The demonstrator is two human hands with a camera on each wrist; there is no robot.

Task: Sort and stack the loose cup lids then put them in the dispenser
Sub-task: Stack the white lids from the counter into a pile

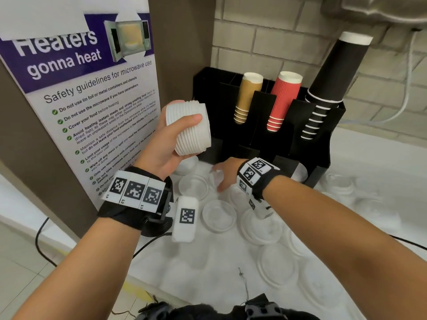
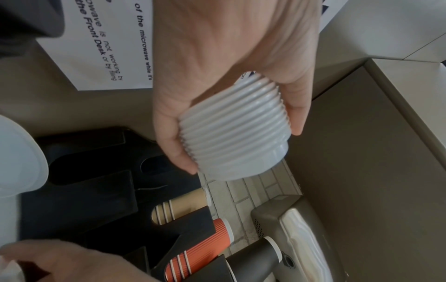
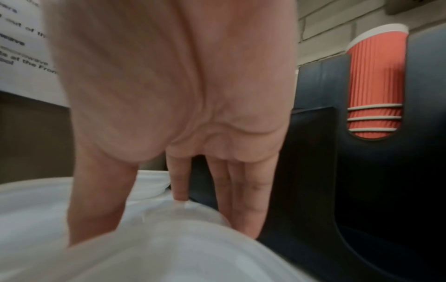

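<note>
My left hand (image 1: pixel 178 132) is raised beside the poster and grips a ribbed stack of white lids (image 1: pixel 188 128), thumb across its front. The left wrist view shows the same stack of white lids (image 2: pixel 234 133) wrapped by the fingers (image 2: pixel 178 152). My right hand (image 1: pixel 223 176) reaches down in front of the black dispenser (image 1: pixel 263 107). Its fingers (image 3: pixel 243 200) point straight down. The index tip touches a clear lid (image 3: pixel 193 211), with the thumb and the other fingers on either side of it. Several loose clear lids (image 1: pixel 219 215) lie on the white counter (image 1: pixel 208 273).
The dispenser holds tan cups (image 1: pixel 248 95), red cups (image 1: pixel 283 100) and black cups (image 1: pixel 328 88) in upright slots. A microwave safety poster (image 1: pixel 87 93) covers the panel at left. A brick wall (image 1: pixel 265 38) stands behind. Cables run along the floor at left.
</note>
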